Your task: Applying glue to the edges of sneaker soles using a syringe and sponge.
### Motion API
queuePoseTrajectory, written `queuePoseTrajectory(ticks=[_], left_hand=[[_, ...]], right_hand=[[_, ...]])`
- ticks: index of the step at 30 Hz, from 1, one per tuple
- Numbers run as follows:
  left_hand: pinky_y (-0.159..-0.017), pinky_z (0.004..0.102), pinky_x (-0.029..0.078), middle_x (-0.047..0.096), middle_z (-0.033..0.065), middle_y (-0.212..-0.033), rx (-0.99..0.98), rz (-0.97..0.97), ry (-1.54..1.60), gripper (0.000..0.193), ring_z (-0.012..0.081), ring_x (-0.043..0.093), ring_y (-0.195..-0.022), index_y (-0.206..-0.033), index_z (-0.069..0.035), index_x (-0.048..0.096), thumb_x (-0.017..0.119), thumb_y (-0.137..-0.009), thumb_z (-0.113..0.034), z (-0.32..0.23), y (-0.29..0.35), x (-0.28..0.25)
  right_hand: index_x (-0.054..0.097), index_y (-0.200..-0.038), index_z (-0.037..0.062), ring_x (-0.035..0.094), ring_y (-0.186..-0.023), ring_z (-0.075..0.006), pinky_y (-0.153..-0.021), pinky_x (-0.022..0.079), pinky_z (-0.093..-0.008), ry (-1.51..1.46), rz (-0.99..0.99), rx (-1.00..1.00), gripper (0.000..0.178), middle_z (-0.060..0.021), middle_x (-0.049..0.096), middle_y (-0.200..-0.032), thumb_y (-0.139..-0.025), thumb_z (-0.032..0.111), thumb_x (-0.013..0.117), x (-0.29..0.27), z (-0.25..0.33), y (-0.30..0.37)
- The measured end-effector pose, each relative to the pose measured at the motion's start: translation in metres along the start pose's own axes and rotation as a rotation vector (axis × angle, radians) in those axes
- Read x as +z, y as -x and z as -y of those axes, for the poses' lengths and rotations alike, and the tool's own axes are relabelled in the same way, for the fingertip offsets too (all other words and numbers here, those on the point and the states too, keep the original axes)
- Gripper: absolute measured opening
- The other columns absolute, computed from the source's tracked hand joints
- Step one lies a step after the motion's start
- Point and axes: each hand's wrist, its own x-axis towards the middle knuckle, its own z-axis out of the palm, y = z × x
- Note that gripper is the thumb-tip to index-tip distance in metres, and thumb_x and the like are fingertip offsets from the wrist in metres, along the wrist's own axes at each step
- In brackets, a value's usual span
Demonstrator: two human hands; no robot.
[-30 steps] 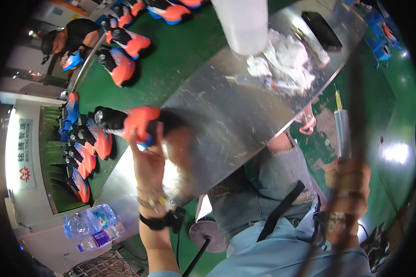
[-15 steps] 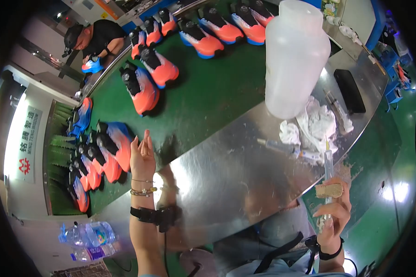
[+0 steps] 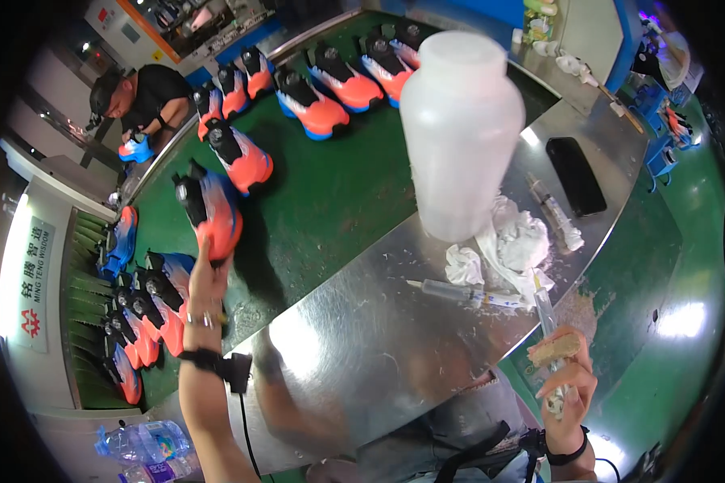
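My left hand (image 3: 209, 282) reaches over the green surface and closes on the toe of an orange, blue and black sports shoe (image 3: 212, 211). Its thumb lies at the toe; the other fingers are mostly hidden. Low on the right, my right hand (image 3: 570, 378) holds a slim clear syringe (image 3: 546, 312) with its yellowish tip pointing up. A tan, rough-looking block (image 3: 554, 349) is also gripped between those fingers. White crumpled cloth or paper (image 3: 519, 241) lies beyond the right hand, with another syringe (image 3: 459, 291) in front of it.
A large white plastic bottle (image 3: 459, 137) stands on the metal table (image 3: 362, 346). Right of it lie a third syringe (image 3: 554, 213) and a black phone (image 3: 576, 177). More shoes (image 3: 318, 109) line the green belt. A co-worker (image 3: 149, 101) holds a shoe at far left.
My left hand has gone from free beside the shoes to gripping one shoe's toe. The right hand keeps the syringe and block. The whole view has shifted.
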Motion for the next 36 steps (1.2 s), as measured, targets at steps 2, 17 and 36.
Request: queuePoseTrajectory(ticks=[2,17,36], left_hand=[[-0.097,0.0348,0.042,0.05,0.0067,-0.124,0.05,0.126,-0.023,0.038,0.0189,0.048,-0.114,-0.121,-0.007,0.049,0.056,-0.088,-0.025,-0.007,0.042,0.017],[-0.086,0.0373,0.046,0.051,0.0112,-0.115,0.494,0.346,-0.006,0.051,0.0224,0.051,-0.106,-0.12,-0.001,0.045,0.058,-0.084,-0.036,0.024,0.176,0.057],[-0.072,0.0327,0.05,0.063,0.0188,-0.092,0.974,0.593,-0.589,0.06,0.0263,0.063,-0.08,-0.103,0.006,0.053,0.079,-0.063,-0.03,-0.047,0.31,0.08]], right_hand=[[0.06,-0.063,0.0047,0.052,-0.089,-0.0296,-0.075,0.041,-0.0391,-0.014,-0.018,-0.052,0.045,-0.0226,0.052,-0.096,-0.085,0.04,0.044,-0.008,0.003,0.001],[0.057,-0.072,0.0,0.047,-0.097,-0.0219,-0.083,0.037,-0.0332,-0.187,0.118,-0.12,0.021,-0.0146,0.049,-0.109,-0.086,0.011,0.047,0.001,-0.022,0.002],[0.053,-0.044,0.0103,0.053,-0.069,-0.0328,-0.066,0.047,-0.0514,-1.029,0.503,0.034,0.065,-0.0139,0.048,-0.083,-0.086,0.055,0.031,0.043,0.112,0.03]])
